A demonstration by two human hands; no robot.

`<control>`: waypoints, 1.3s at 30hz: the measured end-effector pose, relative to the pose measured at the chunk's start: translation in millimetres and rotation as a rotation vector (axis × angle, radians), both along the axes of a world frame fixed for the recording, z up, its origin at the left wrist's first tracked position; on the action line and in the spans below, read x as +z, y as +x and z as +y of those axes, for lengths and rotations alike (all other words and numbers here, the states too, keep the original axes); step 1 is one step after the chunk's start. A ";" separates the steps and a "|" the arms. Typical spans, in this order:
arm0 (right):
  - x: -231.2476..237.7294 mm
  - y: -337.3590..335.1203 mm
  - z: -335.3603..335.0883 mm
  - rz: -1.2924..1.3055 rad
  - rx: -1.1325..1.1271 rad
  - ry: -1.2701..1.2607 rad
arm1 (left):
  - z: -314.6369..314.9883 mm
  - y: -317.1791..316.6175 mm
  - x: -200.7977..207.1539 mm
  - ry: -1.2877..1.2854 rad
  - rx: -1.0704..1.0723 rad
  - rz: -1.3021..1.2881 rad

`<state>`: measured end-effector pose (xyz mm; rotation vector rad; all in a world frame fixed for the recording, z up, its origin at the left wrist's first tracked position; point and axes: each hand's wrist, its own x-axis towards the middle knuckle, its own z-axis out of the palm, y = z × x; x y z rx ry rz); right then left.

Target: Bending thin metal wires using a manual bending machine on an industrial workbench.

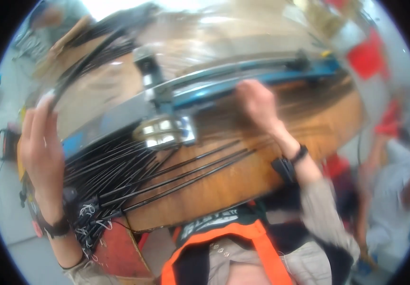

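- Left hand [43, 142], to the left of the blue rail [205, 97], is closed at its fingertips on a black rod [88, 59]; its fingers are long and close together, not balled up.
- That held rod slants up and away from the fingertips, its far part beyond the rail's left end and blurred.
- Right hand [259, 102] is at the near edge of the rail, right of its middle, with the fingers curled in; blur hides whether it has hold of anything, and whether it touches the rail I cannot tell.
- At the rail's left end, on the near side, sits a metal block [159, 133] with bright square faces.
- Nearer than the rail and to its left, a dense bundle of black rods [102, 171] lies on the wooden counter [243, 175], with white ties [88, 209] at the near ends.
- About 3 loose rods [186, 168] lie apart from the bundle, on the near side of the rail.
- Beyond the rail, glossy clear sheeting [243, 28] covers part of the surface.
- Well to the right of the rail, another person [390, 175] is visible, blurred.
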<state>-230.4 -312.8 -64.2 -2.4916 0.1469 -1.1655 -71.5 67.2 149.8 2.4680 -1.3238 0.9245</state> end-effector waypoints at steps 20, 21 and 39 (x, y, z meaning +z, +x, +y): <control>83.5 191.9 144.6 0.561 0.717 0.201 | 98.1 11.9 -59.7 -0.188 0.188 0.277; 83.8 190.1 145.9 0.556 0.721 0.204 | 96.4 12.3 -59.7 -0.184 0.191 0.272; 33.6 18.5 -120.4 0.134 -0.059 -0.346 | -41.4 71.0 -139.2 0.021 -0.195 0.248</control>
